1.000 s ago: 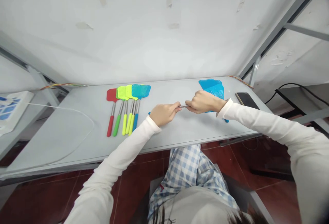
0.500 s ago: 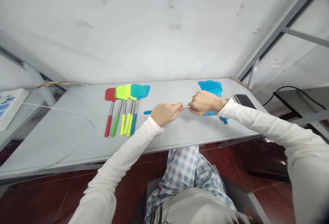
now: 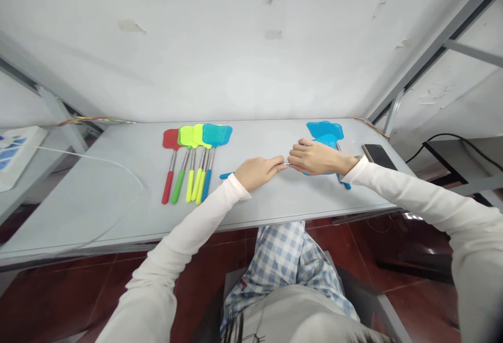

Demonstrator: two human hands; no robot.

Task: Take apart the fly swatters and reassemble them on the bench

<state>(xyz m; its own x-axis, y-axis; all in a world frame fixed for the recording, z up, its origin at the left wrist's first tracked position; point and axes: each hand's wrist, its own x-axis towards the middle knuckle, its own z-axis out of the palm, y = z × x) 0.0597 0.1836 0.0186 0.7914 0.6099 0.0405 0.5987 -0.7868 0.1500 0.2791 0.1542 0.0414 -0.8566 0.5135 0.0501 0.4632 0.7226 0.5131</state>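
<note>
Both hands grip a blue fly swatter (image 3: 226, 175) held sideways above the table. My left hand (image 3: 257, 172) is closed around it near the handle, whose blue end sticks out to the left. My right hand (image 3: 314, 157) is closed close to the swatter's head, with a short bit of metal rod showing between the fingertips. The right hand covers most of that head. Just behind the right hand lie more blue fly swatters (image 3: 314, 128), their handles (image 3: 346, 182) pointing towards me.
Left on the table (image 3: 133, 201) lies a row of fly swatters: a red one (image 3: 171, 138), a green one (image 3: 178, 185), yellow ones (image 3: 189, 185) and a blue one (image 3: 217, 134). A phone (image 3: 378, 156) lies far right. A white cable (image 3: 118, 165) curves across the left side.
My right hand has turned, its fingers now lying flatter along the swatter. Both hands stay close together on it. The view has shifted slightly.
</note>
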